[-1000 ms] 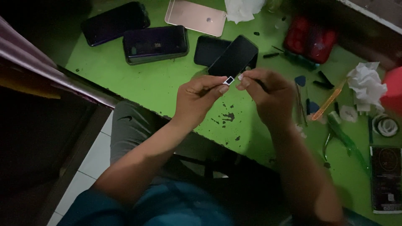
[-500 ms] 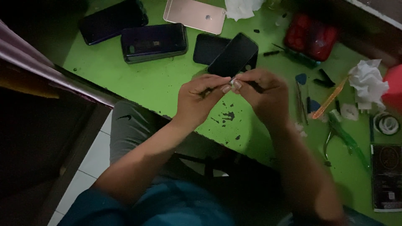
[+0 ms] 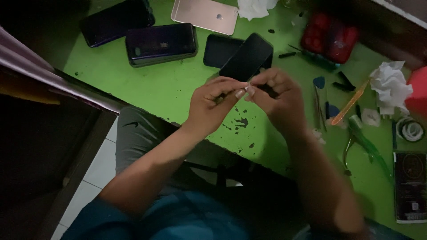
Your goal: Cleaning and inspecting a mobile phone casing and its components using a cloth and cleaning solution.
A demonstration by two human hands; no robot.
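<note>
My left hand (image 3: 211, 104) and my right hand (image 3: 278, 100) meet fingertip to fingertip above the green table (image 3: 155, 89). Between the thumbs and forefingers they pinch a tiny pale part (image 3: 247, 87), mostly hidden by the fingers. Just beyond the fingertips lies a black phone (image 3: 246, 57), face up, resting partly on another dark phone (image 3: 218, 50). Both forearms reach in from the bottom of the view over my lap.
Two dark phones (image 3: 161, 43) (image 3: 116, 20) and a pink-gold phone (image 3: 204, 15) lie at the back left. To the right are a red case (image 3: 329, 40), crumpled tissue (image 3: 391, 84), an orange pry tool (image 3: 351, 103), green-handled pliers (image 3: 362, 142) and a tape roll (image 3: 411, 129).
My hands have closed together: a second ago the left held the small part apart from the right, and now both sets of fingertips touch around it.
</note>
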